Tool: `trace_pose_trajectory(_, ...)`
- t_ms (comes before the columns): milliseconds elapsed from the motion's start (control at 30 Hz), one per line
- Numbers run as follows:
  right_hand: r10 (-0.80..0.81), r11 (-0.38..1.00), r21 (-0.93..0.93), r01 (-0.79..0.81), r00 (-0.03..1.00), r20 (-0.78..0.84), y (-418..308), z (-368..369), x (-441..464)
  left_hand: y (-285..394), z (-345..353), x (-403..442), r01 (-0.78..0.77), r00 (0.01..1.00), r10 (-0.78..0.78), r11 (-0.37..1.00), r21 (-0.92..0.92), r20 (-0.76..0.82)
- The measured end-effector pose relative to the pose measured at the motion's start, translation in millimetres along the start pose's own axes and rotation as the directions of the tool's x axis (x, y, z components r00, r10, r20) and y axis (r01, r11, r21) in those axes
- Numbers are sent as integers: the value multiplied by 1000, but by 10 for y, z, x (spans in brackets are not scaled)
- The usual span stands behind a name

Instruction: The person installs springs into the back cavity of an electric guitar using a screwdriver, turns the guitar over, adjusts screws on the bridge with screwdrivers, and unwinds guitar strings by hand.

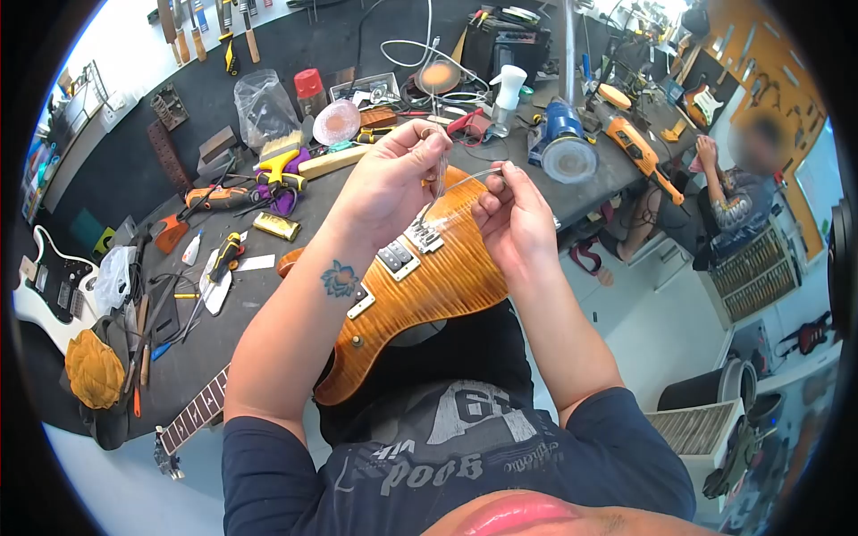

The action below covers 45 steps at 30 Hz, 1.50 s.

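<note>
An amber flame-top electric guitar (465, 259) lies across my lap, its neck pointing to the lower left. Above its bridge (423, 234), my left hand (398, 174) pinches a loop of thin metal guitar strings (441, 174). At the right, my right hand (517, 214) is closed with thumb and forefinger on a length of the same wire, which curves between the two hands. How many strings there are is too fine to tell. Black and cream pickups (397, 260) show beside my left forearm.
On the dark workbench (295, 237) stand a yellow-handled brush (280, 159), a spray bottle (508, 98), a blue grinder (565, 134) and an orange power tool (639, 152). A white guitar (55, 290) lies at left. Another person (742, 196) sits at right.
</note>
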State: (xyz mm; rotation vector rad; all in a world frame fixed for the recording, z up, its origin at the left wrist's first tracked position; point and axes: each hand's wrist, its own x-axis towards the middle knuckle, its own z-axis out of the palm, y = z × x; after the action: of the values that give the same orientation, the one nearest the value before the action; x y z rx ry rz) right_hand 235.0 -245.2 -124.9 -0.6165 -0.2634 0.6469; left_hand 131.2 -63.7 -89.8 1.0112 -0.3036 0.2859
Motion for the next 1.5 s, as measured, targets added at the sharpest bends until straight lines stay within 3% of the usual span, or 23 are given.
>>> trace_pose_trajectory(133,23,1000,4,-23,991,-133,-22,94,67,2,36,-21,-57,995,49,994,95,93)
trace_pose_trajectory(300,13,997,76,-10,1000,-28,19,4,151,105,-115,1,-26,997,27,999,25,-65)
trace_pose_trajectory(400,-7,999,53,11,998,-64,28,70,129,103,-156,-6,-3,994,0,1000,-22,-112)
trace_pose_trajectory(500,-219,966,-155,206,973,-76,54,26,130,90,-206,0,10,999,-12,999,-54,-46)
trace_pose_trajectory(533,-404,858,-332,392,914,35,46,31,123,97,-210,2,17,999,-19,999,-51,-38)
trace_pose_trajectory(600,-637,455,-561,691,693,337,1,52,97,105,-214,4,32,999,-33,998,-47,-23)
trace_pose_trajectory(700,-531,-95,-589,803,459,712,-239,246,115,114,-163,10,64,997,-66,997,-33,-51)
trace_pose_trajectory(733,-489,-59,-581,812,484,726,-250,307,115,105,-152,13,66,997,-67,997,-35,-39)
trace_pose_trajectory(833,-430,-176,-511,841,402,809,-229,408,119,109,-113,34,76,997,-78,996,-37,-31)
trace_pose_trajectory(867,-431,-135,-514,847,416,800,-206,429,113,113,-88,27,88,995,-90,995,-39,-51)
trace_pose_trajectory(1067,-372,-219,-494,842,396,840,-144,486,118,69,-84,6,88,992,-87,996,7,-92)
trace_pose_trajectory(1233,-440,-139,-585,799,479,759,-89,419,189,133,-2,-72,126,982,-136,989,-83,-130)
trace_pose_trajectory(1333,-433,-125,-590,797,492,756,-92,398,193,77,37,-108,15,987,8,990,139,-163)
trace_pose_trajectory(1500,-435,-100,-606,789,513,740,-115,409,187,53,60,-158,-26,968,93,962,273,-235)
